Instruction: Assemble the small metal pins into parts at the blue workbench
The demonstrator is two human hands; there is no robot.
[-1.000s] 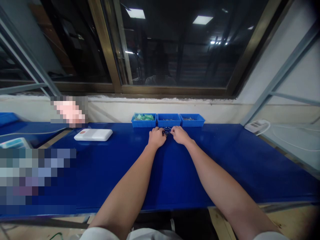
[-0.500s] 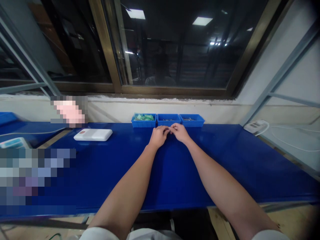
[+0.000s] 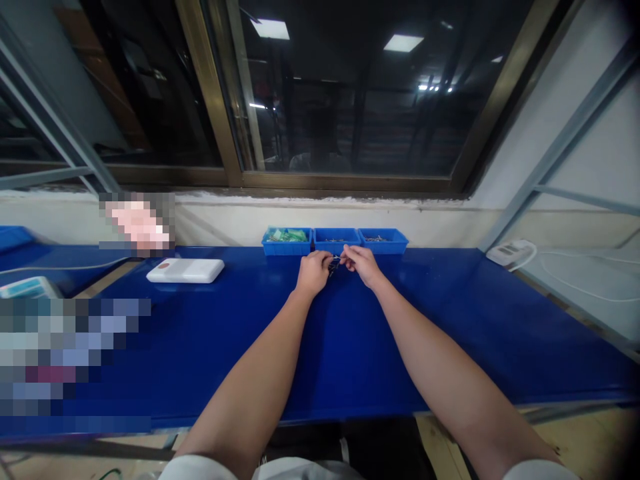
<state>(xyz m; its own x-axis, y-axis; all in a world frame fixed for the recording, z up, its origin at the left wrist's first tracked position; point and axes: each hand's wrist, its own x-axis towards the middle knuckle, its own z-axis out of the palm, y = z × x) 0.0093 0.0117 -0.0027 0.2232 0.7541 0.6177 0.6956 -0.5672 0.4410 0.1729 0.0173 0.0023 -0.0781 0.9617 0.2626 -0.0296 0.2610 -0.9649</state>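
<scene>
At the blue counter's [image 3: 225, 333] far side, before three blue bins [image 3: 336, 245], small dark and metallic pieces [image 3: 335, 262] show between the left hand [image 3: 313, 273] and the right hand [image 3: 361, 265], both with fingers curled; whether either grips a piece cannot be told.

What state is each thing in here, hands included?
Left hand: fingers curled at the parts, grip unclear
Right hand: fingers bent at the parts, grip unclear
Parts: between the hands, too small to tell
Left bin: open, holding green packets
Middle bin: open, holding small pieces
Right bin: open, holding small bits
White device: lying flat
Power strip: corded
Window: dark, with reflections
</scene>
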